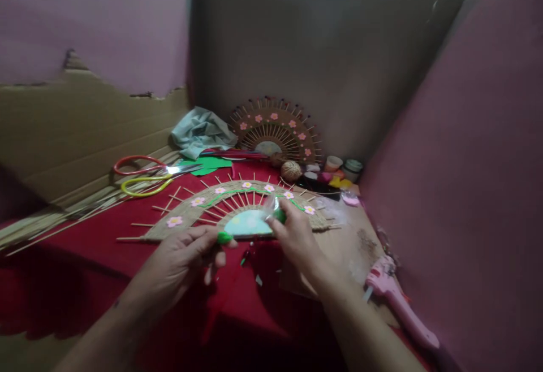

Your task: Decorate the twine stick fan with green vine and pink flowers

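Green, matte-looking stuff makes up the small green lump [224,238] that the left hand [180,256] pinches narrowly between thumb and forefinger, its other fingers loosely curled, just in front of the half-round fan [169,230]. The right hand [299,242] is closed on a clear packet [270,207], with more green [279,215] showing by the thumb; whether that green sits inside the plastic or against it, I cannot tell. The lump is probably light and soft, like modelling clay, so it would dent under a hard squeeze and is best taken by its edge with the fingertips. The packet looks thin, crinkly and perhaps a little slippery, best held by a gathered fold. The fan lies on the red cloth [102,236], its twine-like band carrying pink flowers and a green wavy line. It seems light but fairly stiff, with fragile stick ends, so the broad band is the safer hold, away from the flowers. To its left rest the scissors [182,169]; the pink glue gun [392,290] lies to the right, and a second fan [283,120] stands at the back behind a ball of twine [291,171]
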`<action>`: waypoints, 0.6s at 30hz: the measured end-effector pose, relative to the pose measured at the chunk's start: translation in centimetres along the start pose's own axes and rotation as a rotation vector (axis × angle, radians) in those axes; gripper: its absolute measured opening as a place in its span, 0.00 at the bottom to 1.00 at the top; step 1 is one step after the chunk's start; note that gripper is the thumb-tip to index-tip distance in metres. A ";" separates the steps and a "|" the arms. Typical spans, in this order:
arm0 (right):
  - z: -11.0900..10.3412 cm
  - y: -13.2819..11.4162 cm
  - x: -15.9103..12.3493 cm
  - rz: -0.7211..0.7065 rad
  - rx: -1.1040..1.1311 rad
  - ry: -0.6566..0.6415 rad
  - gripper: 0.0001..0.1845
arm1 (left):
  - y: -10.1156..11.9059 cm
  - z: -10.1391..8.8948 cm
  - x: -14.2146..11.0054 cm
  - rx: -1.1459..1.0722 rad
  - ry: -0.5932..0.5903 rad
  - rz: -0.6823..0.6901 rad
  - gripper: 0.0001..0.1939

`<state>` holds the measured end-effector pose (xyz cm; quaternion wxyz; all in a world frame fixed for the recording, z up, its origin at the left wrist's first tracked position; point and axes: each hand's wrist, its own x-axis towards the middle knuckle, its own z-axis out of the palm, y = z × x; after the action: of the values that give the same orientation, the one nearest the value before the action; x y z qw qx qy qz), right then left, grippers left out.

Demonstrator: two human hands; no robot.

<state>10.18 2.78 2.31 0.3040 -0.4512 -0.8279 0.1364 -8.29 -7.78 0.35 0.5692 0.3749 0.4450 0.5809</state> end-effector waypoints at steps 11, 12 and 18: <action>-8.9 12.7 5.7 0.620 -0.496 -0.113 0.16 | -1.5 1.2 1.1 0.022 -0.034 -0.097 0.15; -9.1 13.4 5.8 0.666 -0.508 -0.120 0.16 | -1.5 1.3 1.1 0.001 -0.039 -0.097 0.15; -9.2 13.3 6.1 0.750 -0.460 -0.030 0.18 | -1.4 1.2 1.3 -0.109 -0.031 -0.108 0.17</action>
<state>22.27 14.77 5.11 0.1131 -0.7745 -0.6199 0.0561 -6.84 -6.39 -0.66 0.6261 0.3277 0.4233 0.5669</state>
